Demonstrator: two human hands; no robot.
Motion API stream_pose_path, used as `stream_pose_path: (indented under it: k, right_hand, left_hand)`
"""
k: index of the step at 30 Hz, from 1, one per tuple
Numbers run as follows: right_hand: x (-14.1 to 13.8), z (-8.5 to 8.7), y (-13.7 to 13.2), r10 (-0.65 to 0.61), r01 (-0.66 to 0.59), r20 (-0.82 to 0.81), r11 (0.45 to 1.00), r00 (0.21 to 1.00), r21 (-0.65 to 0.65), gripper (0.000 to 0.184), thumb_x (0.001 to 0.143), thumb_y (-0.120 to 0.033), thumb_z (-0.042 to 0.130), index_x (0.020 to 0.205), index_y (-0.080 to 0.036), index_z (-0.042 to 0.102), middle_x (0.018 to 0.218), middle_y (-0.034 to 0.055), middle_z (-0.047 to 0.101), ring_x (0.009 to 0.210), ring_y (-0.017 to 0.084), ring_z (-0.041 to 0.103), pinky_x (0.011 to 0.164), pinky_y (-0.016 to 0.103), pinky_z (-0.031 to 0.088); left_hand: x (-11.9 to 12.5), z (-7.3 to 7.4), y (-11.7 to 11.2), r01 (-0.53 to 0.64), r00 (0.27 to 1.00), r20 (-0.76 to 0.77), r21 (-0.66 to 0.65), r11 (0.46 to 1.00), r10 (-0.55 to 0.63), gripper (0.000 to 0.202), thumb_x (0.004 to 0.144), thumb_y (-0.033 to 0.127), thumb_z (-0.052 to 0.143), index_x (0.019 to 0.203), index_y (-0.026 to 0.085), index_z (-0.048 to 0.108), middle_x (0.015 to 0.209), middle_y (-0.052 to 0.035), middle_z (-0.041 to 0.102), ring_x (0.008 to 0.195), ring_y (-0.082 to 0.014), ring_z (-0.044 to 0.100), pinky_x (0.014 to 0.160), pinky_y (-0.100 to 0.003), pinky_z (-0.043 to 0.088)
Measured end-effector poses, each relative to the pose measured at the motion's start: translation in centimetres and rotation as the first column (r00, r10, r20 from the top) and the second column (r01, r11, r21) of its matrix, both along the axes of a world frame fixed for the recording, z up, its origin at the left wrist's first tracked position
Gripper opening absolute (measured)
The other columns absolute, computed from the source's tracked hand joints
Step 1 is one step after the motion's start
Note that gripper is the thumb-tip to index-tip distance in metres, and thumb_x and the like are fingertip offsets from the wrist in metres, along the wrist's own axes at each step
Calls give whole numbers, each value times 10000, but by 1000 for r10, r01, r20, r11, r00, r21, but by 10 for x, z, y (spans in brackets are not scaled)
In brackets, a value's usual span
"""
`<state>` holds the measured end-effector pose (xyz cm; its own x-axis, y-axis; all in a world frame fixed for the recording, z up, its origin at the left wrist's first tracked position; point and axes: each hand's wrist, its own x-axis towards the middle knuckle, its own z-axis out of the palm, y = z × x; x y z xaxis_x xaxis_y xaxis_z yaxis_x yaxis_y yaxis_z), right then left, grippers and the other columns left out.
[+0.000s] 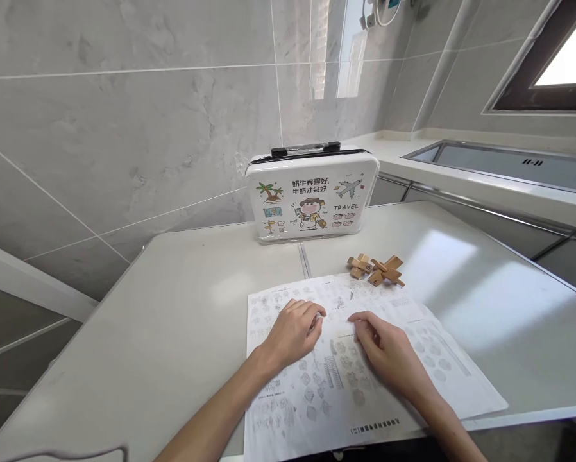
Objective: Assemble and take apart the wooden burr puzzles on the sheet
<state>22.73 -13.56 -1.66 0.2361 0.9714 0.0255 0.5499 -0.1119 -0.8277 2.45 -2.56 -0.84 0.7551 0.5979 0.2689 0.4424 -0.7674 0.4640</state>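
Observation:
A large printed sheet [333, 417] of small diagrams and text lies on the table, upside down to me. My left hand [295, 330] rests on its left part, fingers curled in, with nothing visible in them. On its right part is my right hand [387, 350], loosely bent, the index finger stretched toward the middle and no object showing in it. Beyond the hands, by the sheet's far edge, sit two interlocking wooden puzzles, a small pale one [359, 265] and a larger brown one [387, 271]. Neither hand touches them.
A white cartoon-printed case [312, 199] with a black handle stands upright at the table's back, partly wrapped in clear plastic. The light table [182, 321] has a seam running from the case. Grey tiled wall [138, 128] rises behind; a counter with a sink [499, 163] is at right.

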Motion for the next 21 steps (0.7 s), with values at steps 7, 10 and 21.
stream_pose_path:
  k: [7,10,21]
  right_hand:
    - [4,16,47,66,-81,-418,997,906,-20,338,954,-527,591,1062,-216,666,762,-10,666,562,140,568,622,296,466]
    - [6,18,66,45,-83,-602,996,798,-35,371,901,-541,689,1038,-196,674,778,-14,647,531,104,513,524,250,411]
    - [8,11,115,-76,-63,-983,996,-167,-66,139,1045,-312,592,1004,-181,610,668,-45,531,435,49,358,350,127,350]
  left_hand:
    - [0,1,1,-2,1000,-17,25,1000,2,173,1034,177,482,1073,199,649,882,-31,709,794,-190,629,805,-360,463]
    - [0,0,1,-3,1000,-24,37,999,4,171,1026,166,481,1054,199,647,831,-23,687,756,-185,613,787,-353,455]
    - [0,1,2,-16,1000,-17,4,1000,16,175,1030,171,481,1074,213,645,790,-7,660,726,-178,580,791,-356,458]
